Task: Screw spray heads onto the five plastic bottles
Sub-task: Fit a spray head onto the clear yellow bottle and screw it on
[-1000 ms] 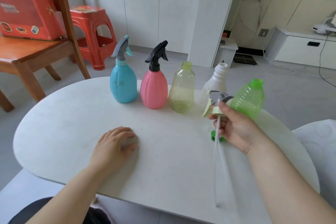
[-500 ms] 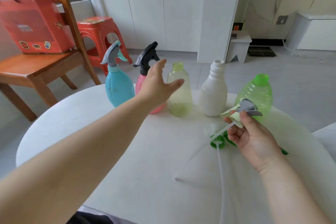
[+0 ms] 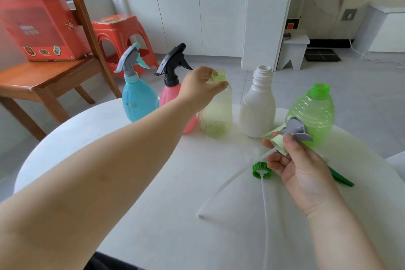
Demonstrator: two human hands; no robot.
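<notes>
Several bottles stand in a row on the white table (image 3: 153,182). The blue bottle (image 3: 138,98) and the pink bottle (image 3: 169,96) carry spray heads. The yellow-green bottle (image 3: 217,116), the white bottle (image 3: 257,107) and the green bottle (image 3: 315,109) have bare necks. My left hand (image 3: 199,87) grips the neck of the yellow-green bottle. My right hand (image 3: 300,164) holds a pale green and grey spray head (image 3: 289,132), its tube trailing down to the left. A green spray head (image 3: 262,170) lies on the table under that hand.
A wooden chair (image 3: 43,81) with a red box (image 3: 41,26) stands at the left, an orange stool (image 3: 122,37) behind it. White cabinets (image 3: 197,6) and a small white stool (image 3: 293,48) stand on the far floor.
My left hand rose from the table, reached forward and closed on the yellow-green bottle's neck. My right hand moved slightly right with the spray head.
</notes>
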